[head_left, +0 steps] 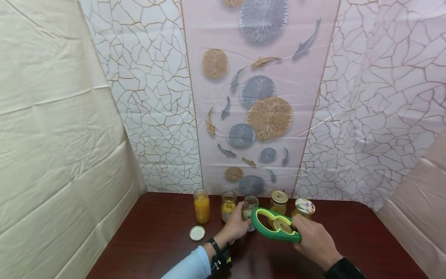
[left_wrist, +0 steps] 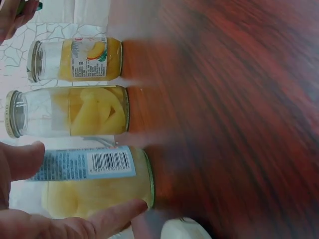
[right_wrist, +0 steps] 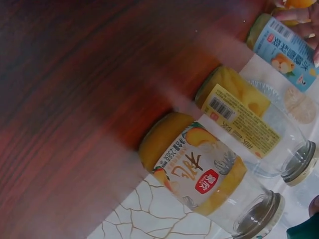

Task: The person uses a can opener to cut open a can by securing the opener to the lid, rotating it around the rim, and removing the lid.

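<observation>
My left hand (head_left: 236, 225) grips a lidless glass jar (head_left: 250, 202) of pale fruit, which has a blue label (left_wrist: 82, 164). Its thumb and fingers lie on opposite sides of the glass in the left wrist view. My right hand (head_left: 316, 240) holds a green jar opener (head_left: 265, 230) up over the table, just right of that jar. A gold lid (head_left: 282, 225) shows inside the opener's loop. Only a corner of the opener (right_wrist: 305, 230) shows in the right wrist view.
Left of the held jar stand two open jars, one of orange fruit (head_left: 202, 208) and one of yellow fruit (head_left: 228, 205). A white-faced lid (head_left: 197, 233) lies before them. To the right are a gold-lidded jar (head_left: 279, 198) and a jar with a printed lid (head_left: 304, 206).
</observation>
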{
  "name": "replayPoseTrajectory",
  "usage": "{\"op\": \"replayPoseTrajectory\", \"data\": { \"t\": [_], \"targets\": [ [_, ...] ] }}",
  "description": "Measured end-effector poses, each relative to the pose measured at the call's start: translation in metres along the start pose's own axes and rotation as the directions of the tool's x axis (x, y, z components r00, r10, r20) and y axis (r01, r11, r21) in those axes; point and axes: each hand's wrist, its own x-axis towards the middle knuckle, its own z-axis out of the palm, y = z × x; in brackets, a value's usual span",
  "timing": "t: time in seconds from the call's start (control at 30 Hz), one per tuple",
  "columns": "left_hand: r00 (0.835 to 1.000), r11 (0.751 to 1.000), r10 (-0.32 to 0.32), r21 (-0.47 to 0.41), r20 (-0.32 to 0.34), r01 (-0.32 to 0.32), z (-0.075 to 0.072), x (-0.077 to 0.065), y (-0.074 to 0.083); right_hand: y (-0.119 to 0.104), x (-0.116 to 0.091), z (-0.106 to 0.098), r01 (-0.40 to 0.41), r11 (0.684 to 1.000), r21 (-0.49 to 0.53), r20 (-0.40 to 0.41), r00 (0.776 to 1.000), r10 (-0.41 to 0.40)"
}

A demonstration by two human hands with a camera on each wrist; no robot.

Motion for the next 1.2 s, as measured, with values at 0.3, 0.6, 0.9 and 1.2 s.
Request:
{"op": "replayPoseTrajectory", "data": {
  "t": [0.3,0.6,0.9,1.2],
  "targets": [
    [0.999,0.994,-0.035,-0.098,0.020,0.037,0.007,0.006,0.007,-0.003,-0.006,0.006,-0.003,1.000,0.022,-0.003,1.000,0.003],
    [0.998,0.975,-0.070,-0.210,0.007,0.070,0.008,0.010,0.009,-0.007,-0.005,0.011,-0.004,0.999,0.043,-0.002,1.000,0.004],
    [1.000,0.978,-0.024,-0.206,0.011,0.026,0.008,0.004,0.024,-0.007,-0.007,0.010,-0.026,0.999,0.042,0.007,1.000,0.025],
    [1.000,0.985,-0.026,-0.171,0.017,0.028,0.004,-0.010,0.027,-0.007,-0.006,0.009,-0.031,0.998,0.048,0.005,0.999,0.031]
  ]
}}
